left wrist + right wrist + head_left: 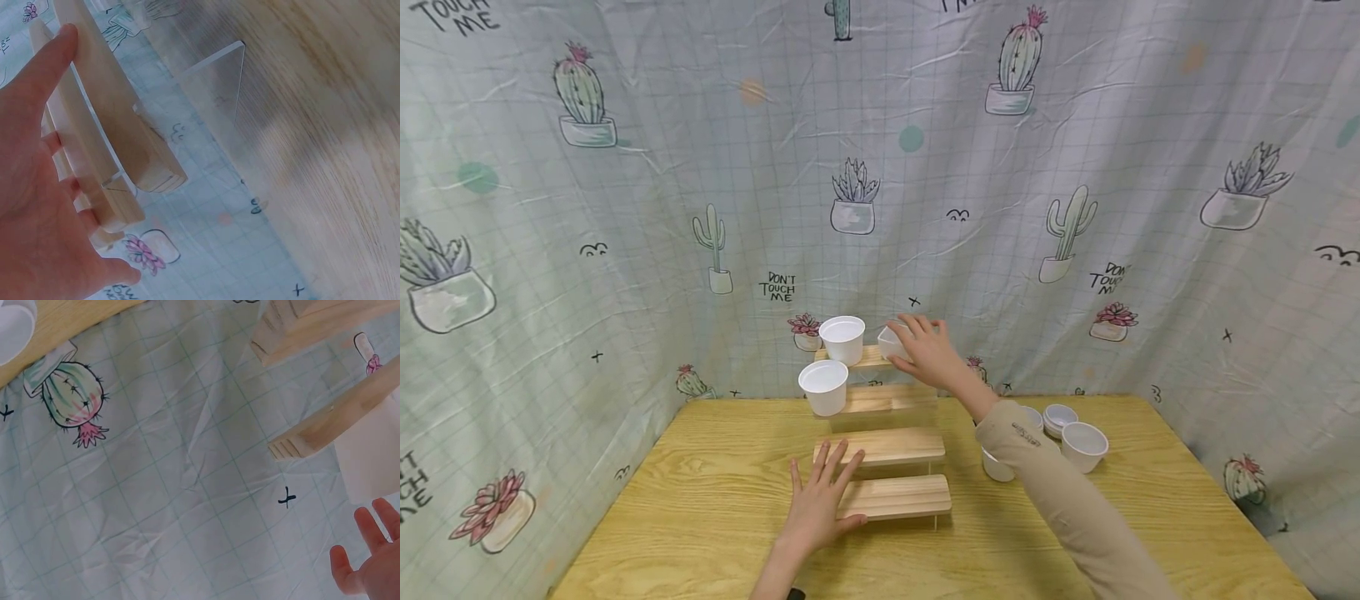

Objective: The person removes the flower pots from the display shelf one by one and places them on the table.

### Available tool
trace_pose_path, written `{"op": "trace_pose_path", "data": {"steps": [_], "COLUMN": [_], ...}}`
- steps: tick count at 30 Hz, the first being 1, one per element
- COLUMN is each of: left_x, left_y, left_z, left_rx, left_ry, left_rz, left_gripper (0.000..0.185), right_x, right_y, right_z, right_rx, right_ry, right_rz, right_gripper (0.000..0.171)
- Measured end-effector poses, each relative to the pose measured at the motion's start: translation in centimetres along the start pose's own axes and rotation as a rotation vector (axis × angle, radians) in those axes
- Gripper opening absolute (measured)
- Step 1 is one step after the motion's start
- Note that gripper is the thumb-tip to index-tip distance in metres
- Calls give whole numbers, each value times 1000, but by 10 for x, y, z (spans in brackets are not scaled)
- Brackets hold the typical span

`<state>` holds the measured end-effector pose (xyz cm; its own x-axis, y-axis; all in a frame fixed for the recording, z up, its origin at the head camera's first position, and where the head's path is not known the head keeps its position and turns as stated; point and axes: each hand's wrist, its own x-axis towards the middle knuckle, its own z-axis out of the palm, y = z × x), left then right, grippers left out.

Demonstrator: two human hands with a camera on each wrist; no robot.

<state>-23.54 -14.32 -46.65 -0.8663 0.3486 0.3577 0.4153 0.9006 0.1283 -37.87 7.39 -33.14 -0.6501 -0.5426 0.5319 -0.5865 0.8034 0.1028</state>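
The white plastic cup [888, 343] is at the right of the stepped stand's top wooden tier [871, 358], which runs left to right. The nearer right hand [931, 350] reaches over from the right; whether its fingers pinch, I cannot tell. The left hand [817, 504] spreads its fingers against the lower tiers [901, 497]. The left wrist view alone plainly shows a clear support panel [215, 78].

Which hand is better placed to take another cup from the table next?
Probably the right hand: its forearm is nearer the table cups, while the left hand is at the left side of the wooden stand.
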Motion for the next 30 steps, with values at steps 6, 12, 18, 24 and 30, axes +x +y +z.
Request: {"op": "trace_pose_path", "data": {"steps": [6,12,18,24,30], "left_x": [0,1,2,1,2], "left_y": [1,2,2,2,2], "left_z": [0,-2,-4,-5,-4], "left_rx": [4,-12,-16,-18,-21], "left_ry": [63,24,-5,-7,-6], "left_rz": [35,6,-7,-10,-10], "left_gripper": [88,87,87,87,86], "right_x": [6,10,12,11,7], "right_y": [-3,-5,-6,-6,-4], "right_z": [1,1,2,4,4], "right_rx": [35,64,52,42,41], "right_ry": [-62,-143,-145,-118,-96], "right_rz": [19,44,42,28,14], "right_gripper": [51,49,45,43,42]}}
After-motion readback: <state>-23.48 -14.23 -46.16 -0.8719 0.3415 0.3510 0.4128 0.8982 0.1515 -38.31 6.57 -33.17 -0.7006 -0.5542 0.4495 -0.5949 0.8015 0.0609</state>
